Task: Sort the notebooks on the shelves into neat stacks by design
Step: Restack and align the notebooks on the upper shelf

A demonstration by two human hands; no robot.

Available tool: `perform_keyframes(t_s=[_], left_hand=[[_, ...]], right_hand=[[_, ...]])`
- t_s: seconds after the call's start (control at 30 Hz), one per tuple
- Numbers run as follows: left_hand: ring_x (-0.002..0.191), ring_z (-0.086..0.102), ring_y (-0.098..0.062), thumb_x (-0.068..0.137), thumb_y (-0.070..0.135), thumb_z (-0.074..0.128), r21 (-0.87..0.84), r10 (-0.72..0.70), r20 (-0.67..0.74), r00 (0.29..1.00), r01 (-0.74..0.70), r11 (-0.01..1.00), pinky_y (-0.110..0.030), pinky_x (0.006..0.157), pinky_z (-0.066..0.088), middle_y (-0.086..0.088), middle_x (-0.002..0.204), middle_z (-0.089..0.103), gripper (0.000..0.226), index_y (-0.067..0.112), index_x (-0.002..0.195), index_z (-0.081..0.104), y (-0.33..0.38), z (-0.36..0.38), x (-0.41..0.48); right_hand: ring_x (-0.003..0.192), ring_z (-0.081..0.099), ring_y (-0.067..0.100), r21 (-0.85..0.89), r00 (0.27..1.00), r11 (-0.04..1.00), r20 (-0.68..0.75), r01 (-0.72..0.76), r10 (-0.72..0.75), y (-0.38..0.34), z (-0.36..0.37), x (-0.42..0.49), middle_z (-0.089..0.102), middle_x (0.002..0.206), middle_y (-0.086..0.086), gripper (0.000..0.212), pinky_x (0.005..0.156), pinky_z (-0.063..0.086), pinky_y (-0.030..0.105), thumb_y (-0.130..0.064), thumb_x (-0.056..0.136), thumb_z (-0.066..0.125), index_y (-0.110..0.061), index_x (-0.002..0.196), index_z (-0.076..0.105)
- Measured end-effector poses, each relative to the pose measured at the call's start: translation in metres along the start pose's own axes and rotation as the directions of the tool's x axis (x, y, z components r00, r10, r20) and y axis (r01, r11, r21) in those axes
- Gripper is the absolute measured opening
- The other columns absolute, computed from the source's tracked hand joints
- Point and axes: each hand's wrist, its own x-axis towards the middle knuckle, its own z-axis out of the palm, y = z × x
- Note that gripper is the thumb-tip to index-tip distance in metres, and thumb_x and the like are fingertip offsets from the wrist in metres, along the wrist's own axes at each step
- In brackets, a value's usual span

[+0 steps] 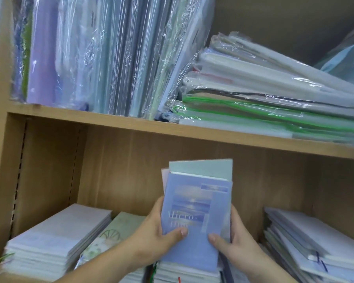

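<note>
1. Left hand [157, 233] & right hand [231, 240]: fingers curled round a handful of notebooks [196, 217], thumbs on blue front cover.
2. Notebooks: upright, above centre stack [184, 274], lower shelf [131, 125].

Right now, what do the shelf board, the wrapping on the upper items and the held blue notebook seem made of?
Shelf board: likely wood-grain laminate, matte; even pale-brown grain. Wrapping: clear glossy plastic film; creases and bright glints. Blue notebook: probably matte paper or card cover; no glare, though blur leaves it open.
</note>
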Motion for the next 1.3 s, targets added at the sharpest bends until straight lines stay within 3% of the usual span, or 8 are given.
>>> perform_keyframes(t_s=[0.2, 0.33, 0.5, 0.67, 0.93, 1.1, 1.2, 1.3], left_hand=[[0.115, 0.063, 0.004, 0.083, 0.040, 0.078, 0.158, 0.062, -0.220, 0.974, -0.027, 0.987, -0.034, 0.098, 0.055, 0.029, 0.123, 0.065, 0.070, 0.033, 0.141, 0.039, -0.008, 0.013, -0.015], [0.122, 0.056, 0.009, 0.086, 0.039, 0.068, 0.206, 0.061, -0.172, 0.983, -0.024, 0.978, -0.031, 0.106, 0.050, 0.034, 0.132, 0.057, 0.083, 0.040, 0.152, 0.017, -0.012, 0.021, -0.024], [0.123, 0.059, 0.002, 0.094, 0.023, 0.067, 0.132, 0.040, -0.091, 0.995, -0.028, 0.991, -0.032, 0.104, 0.052, 0.028, 0.129, 0.061, 0.071, 0.045, 0.146, 0.024, 0.004, 0.006, -0.016], [0.130, 0.054, -0.003, 0.092, 0.029, 0.069, 0.167, 0.096, -0.101, 0.990, -0.078, 0.983, -0.038, 0.109, 0.047, 0.020, 0.137, 0.058, 0.074, 0.040, 0.150, 0.024, 0.011, -0.003, 0.001], [0.131, 0.049, 0.001, 0.084, 0.051, 0.060, 0.414, -0.009, 0.013, 1.000, 0.002, 0.910, -0.032, 0.109, 0.046, 0.019, 0.142, 0.049, 0.092, 0.037, 0.153, 0.000, -0.029, 0.003, -0.011], [0.114, 0.063, 0.002, 0.086, 0.018, 0.076, 0.224, -0.128, -0.007, 0.992, 0.126, 0.966, -0.030, 0.100, 0.054, 0.009, 0.128, 0.063, 0.063, 0.031, 0.129, 0.031, -0.024, 0.001, -0.005], [0.109, 0.066, 0.004, 0.091, 0.009, 0.074, 0.086, -0.037, -0.162, 0.986, 0.051, 0.995, -0.026, 0.092, 0.057, 0.009, 0.125, 0.066, 0.066, 0.025, 0.141, 0.032, -0.014, 0.005, 0.003], [0.134, 0.054, -0.010, 0.099, 0.014, 0.063, 0.121, 0.144, -0.193, 0.971, -0.123, 0.985, -0.041, 0.107, 0.049, 0.009, 0.144, 0.056, 0.068, 0.029, 0.155, 0.028, -0.007, 0.015, 0.003]], right_hand=[[0.122, 0.055, -0.009, -0.212, 0.990, 0.968, 0.011, -0.138, 0.143, 0.013, 0.005, -0.008, 0.053, 0.142, -0.011, 0.065, 0.102, 0.047, 0.018, -0.025, 0.091, 0.070, -0.031, 0.136, 0.023], [0.111, 0.053, -0.023, -0.267, 0.988, 0.952, -0.068, -0.151, 0.138, 0.019, 0.012, -0.013, 0.053, 0.138, -0.009, 0.051, 0.094, 0.044, 0.008, -0.010, 0.094, 0.066, -0.024, 0.126, 0.029], [0.120, 0.059, -0.006, -0.230, 0.987, 0.970, -0.154, -0.082, 0.047, 0.000, 0.013, -0.013, 0.064, 0.130, -0.017, 0.053, 0.106, 0.050, 0.029, -0.031, 0.091, 0.068, -0.033, 0.133, 0.036], [0.118, 0.059, -0.009, -0.175, 0.996, 0.984, -0.082, -0.045, 0.031, -0.016, 0.007, 0.002, 0.062, 0.126, -0.025, 0.044, 0.093, 0.050, 0.015, -0.015, 0.100, 0.058, -0.034, 0.134, 0.036], [0.122, 0.049, -0.018, -0.255, 0.988, 0.956, -0.082, -0.145, 0.129, 0.042, 0.014, -0.005, 0.049, 0.145, -0.009, 0.060, 0.105, 0.041, 0.012, -0.008, 0.098, 0.060, -0.020, 0.143, 0.022], [0.121, 0.060, -0.002, -0.074, 0.983, 0.986, -0.123, -0.150, 0.140, 0.037, 0.019, 0.001, 0.062, 0.135, -0.011, 0.077, 0.106, 0.049, 0.032, -0.022, 0.084, 0.074, -0.024, 0.147, 0.029], [0.126, 0.061, 0.011, -0.059, 0.977, 0.996, -0.203, -0.072, 0.059, 0.031, 0.019, 0.009, 0.063, 0.138, -0.009, 0.093, 0.103, 0.051, 0.038, -0.032, 0.075, 0.080, -0.029, 0.152, 0.027], [0.122, 0.064, 0.011, -0.103, 0.971, 0.995, -0.240, -0.004, -0.021, 0.026, 0.026, 0.014, 0.067, 0.130, -0.012, 0.077, 0.096, 0.054, 0.029, -0.023, 0.078, 0.075, -0.024, 0.145, 0.035]])
